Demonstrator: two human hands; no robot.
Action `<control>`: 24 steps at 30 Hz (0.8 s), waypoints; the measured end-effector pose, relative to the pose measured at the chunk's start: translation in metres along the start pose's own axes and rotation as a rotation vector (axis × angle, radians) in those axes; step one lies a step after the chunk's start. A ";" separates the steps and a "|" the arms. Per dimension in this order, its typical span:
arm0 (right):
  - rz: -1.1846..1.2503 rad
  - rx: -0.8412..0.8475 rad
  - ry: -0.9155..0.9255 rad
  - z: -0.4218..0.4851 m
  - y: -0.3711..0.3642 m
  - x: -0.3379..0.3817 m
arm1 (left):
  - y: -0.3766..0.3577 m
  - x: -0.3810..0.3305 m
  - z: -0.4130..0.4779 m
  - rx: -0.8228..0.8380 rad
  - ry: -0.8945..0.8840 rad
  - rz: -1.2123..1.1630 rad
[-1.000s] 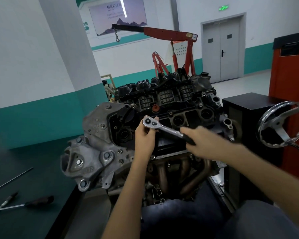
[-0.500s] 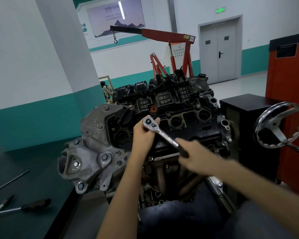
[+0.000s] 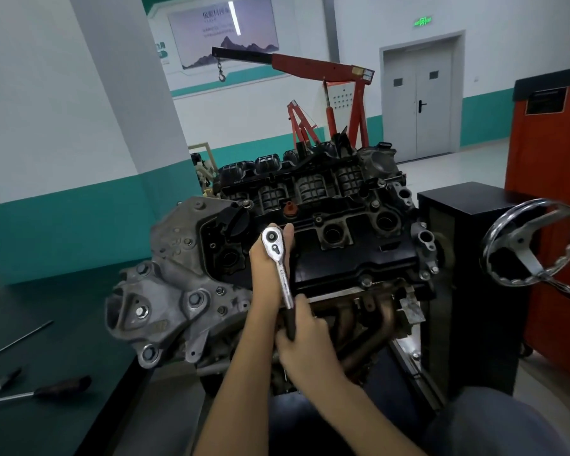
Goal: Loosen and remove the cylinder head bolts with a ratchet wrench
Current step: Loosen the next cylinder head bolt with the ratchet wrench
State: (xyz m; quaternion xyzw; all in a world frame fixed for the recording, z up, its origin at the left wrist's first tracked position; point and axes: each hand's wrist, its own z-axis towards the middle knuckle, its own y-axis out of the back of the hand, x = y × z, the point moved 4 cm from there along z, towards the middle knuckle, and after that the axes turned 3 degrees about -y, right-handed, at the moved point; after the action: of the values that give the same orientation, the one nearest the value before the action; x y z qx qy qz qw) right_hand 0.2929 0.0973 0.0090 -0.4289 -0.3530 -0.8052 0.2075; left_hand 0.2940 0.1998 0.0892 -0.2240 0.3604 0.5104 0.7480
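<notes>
At the front of the engine (image 3: 185, 291), head view: the ratchet wrench (image 3: 283, 281) is being held two-handed, head up over the black valve cover (image 3: 352, 258), handle pointing down toward the person. The ratchet head is being cupped by the left hand (image 3: 262, 271), fingers curled round behind it, one fingertip showing past its top edge. The black grip end is being clenched by the right hand (image 3: 305, 343), fingers wrapped fully round it, just above the exhaust manifold (image 3: 372, 320). Socket and bolt are being hidden by the left hand, so seating cannot be confirmed; the bolt is judged to be sitting directly under the ratchet head, in the cover's left half. Technique, as judgement: the head is best being pressed straight down along the bolt axis while the handle is being swung, so the socket is not being cocked off the hex. Pull is best being applied at the grip's far end, smoothly. Knuckles are being put near the manifold at this handle angle, so a slip is being risked there. A screwdriver (image 3: 60, 387) is lying on the dark bench (image 3: 63, 324), left, well apart.
</notes>
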 end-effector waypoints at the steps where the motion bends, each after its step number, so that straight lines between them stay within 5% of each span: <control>1: 0.028 -0.013 -0.006 -0.001 -0.008 0.004 | 0.002 0.000 0.001 0.011 -0.014 0.029; 8: -0.487 0.228 0.171 0.042 0.099 -0.007 | 0.001 0.006 0.008 0.149 -0.001 -0.015; 13: -1.024 0.192 0.402 0.092 0.149 0.023 | 0.003 0.003 0.009 0.158 0.006 -0.002; 15: -0.966 0.121 0.374 0.082 0.141 0.014 | 0.002 0.003 0.006 0.125 0.009 -0.025; 20: -0.233 0.034 0.061 0.012 0.064 -0.011 | -0.004 0.002 0.002 0.072 0.014 -0.022; 24: 0.018 -0.044 -0.017 -0.003 0.001 0.002 | -0.001 0.000 0.006 0.058 -0.008 0.058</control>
State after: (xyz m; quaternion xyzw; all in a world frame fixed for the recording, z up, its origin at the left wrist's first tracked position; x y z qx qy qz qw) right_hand 0.2909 0.0944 0.0098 -0.4434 -0.3332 -0.8072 0.2021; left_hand 0.2967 0.2040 0.0928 -0.1894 0.3784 0.5218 0.7407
